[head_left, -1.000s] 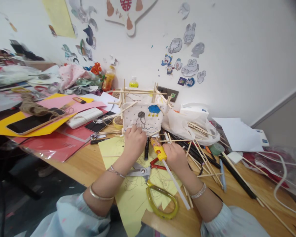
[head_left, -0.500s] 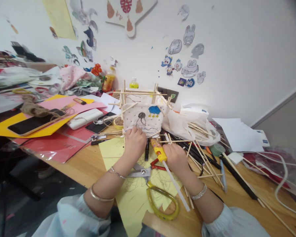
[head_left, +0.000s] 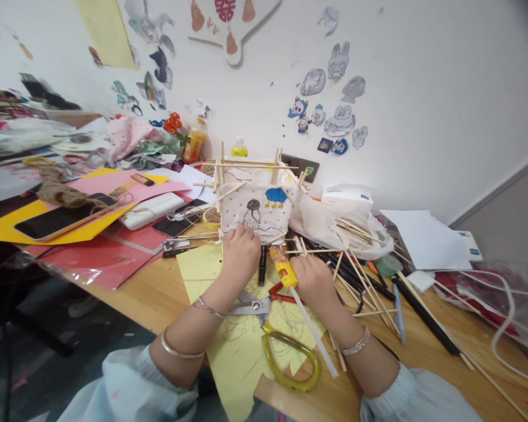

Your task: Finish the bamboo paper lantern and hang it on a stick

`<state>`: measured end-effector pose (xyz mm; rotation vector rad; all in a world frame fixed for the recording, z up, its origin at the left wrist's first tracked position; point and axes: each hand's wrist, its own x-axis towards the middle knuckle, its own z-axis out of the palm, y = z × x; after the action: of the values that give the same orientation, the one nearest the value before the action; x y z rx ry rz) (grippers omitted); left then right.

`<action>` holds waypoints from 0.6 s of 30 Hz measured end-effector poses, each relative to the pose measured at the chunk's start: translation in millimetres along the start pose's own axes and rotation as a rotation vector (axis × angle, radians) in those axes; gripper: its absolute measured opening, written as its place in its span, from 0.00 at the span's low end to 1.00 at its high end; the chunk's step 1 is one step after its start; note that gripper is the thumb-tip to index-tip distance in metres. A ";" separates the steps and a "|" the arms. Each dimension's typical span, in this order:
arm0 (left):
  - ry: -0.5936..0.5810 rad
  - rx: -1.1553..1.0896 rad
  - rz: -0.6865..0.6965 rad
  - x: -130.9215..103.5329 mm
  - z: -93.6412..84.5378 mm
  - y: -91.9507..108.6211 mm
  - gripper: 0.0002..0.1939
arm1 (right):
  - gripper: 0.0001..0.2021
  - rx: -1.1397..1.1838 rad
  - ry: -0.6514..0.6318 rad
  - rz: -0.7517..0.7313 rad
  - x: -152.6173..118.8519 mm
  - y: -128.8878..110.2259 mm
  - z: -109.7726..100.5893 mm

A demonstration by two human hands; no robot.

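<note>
A small box-like frame of thin wooden sticks (head_left: pixel 250 166) stands mid-table. On its front a white panel (head_left: pixel 234 206) carries a drawn figure and a blue cloud. My left hand (head_left: pixel 241 252) is closed at the panel's lower edge, fingertips pressed against the bottom of the frame; what lies between them is hidden. A yellow hot glue gun (head_left: pixel 284 271) is in my right hand (head_left: pixel 311 280), its nozzle toward the frame's lower right and a long glue stick (head_left: pixel 314 331) jutting from its back. Below lie scissors with yellow handles (head_left: pixel 290 387) and a black marker (head_left: pixel 262 266).
Yellow drawn-on paper (head_left: pixel 233 363) covers the tabletop under my arms. Loose sticks (head_left: pixel 372 293) and a plastic bag (head_left: pixel 317 220) of more sticks lie right. Phones (head_left: pixel 66 217), coloured sheets and twine (head_left: pixel 59 187) crowd the left. A white cable (head_left: pixel 510 305) loops at far right.
</note>
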<state>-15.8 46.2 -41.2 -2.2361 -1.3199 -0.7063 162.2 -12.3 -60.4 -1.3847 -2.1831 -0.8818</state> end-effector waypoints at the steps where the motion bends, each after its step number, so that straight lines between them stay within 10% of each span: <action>1: 0.000 0.000 0.000 0.0 -0.1 0.0 0.10 | 0.08 0.000 -0.001 0.002 0.0 0.0 0.3; 18: -0.042 0.015 0.002 0.2 -1.0 0.1 0.09 | 0.08 -0.003 -0.003 0.005 -0.2 0.0 0.8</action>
<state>-15.8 45.7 -40.2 -2.2515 -1.3387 -0.6497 162.3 -11.8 -61.1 -1.3931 -2.1806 -0.8827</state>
